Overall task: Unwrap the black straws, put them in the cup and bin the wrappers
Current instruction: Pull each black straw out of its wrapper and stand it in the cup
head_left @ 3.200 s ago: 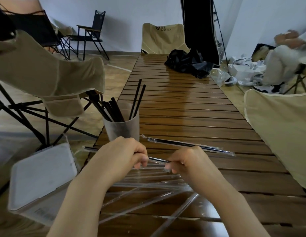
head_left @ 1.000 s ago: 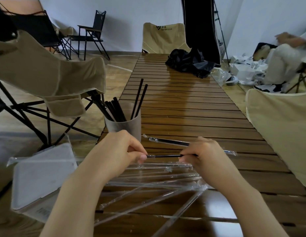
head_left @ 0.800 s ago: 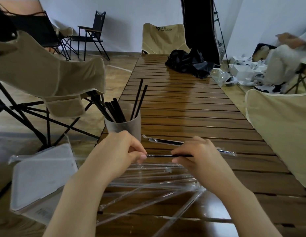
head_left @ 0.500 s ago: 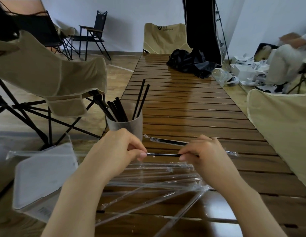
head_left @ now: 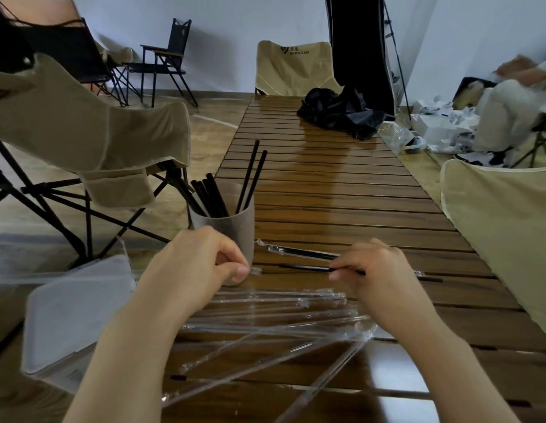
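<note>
While the left hand (head_left: pixel 201 264) pinches the end of a clear wrapper (head_left: pixel 255 271) between thumb and fingertip, the right hand (head_left: pixel 378 279) pinches a bare black straw (head_left: pixel 302 267) near its middle — the straw's left tip is out of the wrapper, with a small gap between the two. Both hands hover low over the slatted wooden table (head_left: pixel 342 190). At about 12 o'clock from the left hand, just behind it, sits the grey cup (head_left: pixel 232 227) with a bunch of black straws (head_left: pixel 217 196) already standing in it. One wrapped straw (head_left: pixel 296 251) lies on the table at 11 o'clock from the right hand. Empty wrappers (head_left: pixel 265 319) are piled at 6 o'clock below both hands, and a white bin (head_left: pixel 73 312) sits off the table edge at 8 o'clock.
</note>
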Available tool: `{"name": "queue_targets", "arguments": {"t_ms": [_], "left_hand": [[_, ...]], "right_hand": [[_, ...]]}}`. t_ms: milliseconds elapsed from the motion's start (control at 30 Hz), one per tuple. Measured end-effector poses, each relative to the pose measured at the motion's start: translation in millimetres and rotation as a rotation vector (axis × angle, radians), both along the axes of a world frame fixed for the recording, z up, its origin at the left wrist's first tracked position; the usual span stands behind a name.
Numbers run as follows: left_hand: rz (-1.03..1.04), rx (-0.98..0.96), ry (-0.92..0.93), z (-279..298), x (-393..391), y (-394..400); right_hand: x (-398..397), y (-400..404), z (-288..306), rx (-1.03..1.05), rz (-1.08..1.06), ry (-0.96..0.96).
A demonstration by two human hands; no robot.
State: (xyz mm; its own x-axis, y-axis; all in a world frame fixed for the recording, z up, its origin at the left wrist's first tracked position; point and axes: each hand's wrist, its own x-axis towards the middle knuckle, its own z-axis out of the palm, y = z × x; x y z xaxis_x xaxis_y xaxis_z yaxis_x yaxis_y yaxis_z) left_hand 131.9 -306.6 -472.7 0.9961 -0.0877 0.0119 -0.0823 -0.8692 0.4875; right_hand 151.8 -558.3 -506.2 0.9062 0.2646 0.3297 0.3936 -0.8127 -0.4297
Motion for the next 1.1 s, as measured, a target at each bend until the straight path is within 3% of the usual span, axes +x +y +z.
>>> {"name": "queue_targets", "arguments": {"t_ms": [167,367,500,667,833,1100], "left_hand": [[-0.073,0.013,0.089,-6.6,-0.4,-26.0],[-0.125,-0.172,0.172,-28.5,2.3,-55.8],[-0.037,-0.219,0.066,-24.3,4.8,-47.5],[0.107,-0.536,-0.063,-6.6,3.7,-44.2],[0.253,-0.93,-0.045,-0.9,-2.6,-60.3],[0.132,-0.58,-0.513,63.3,-23.3,-60.6]], "right_hand": [[-0.6,4.1,3.8,0.097,-0.085,-0.083],[-3.5,20.0,5.9,0.091,-0.032,-0.131],[-3.2,17.0,6.8,0.096,-0.052,-0.141],[-1.9,15.4,7.3,0.131,-0.036,-0.147],[-1.9,21.0,7.5,0.196,-0.002,-0.152],[0.6,3.2,7.9,0.221,-0.113,-0.057]]}}
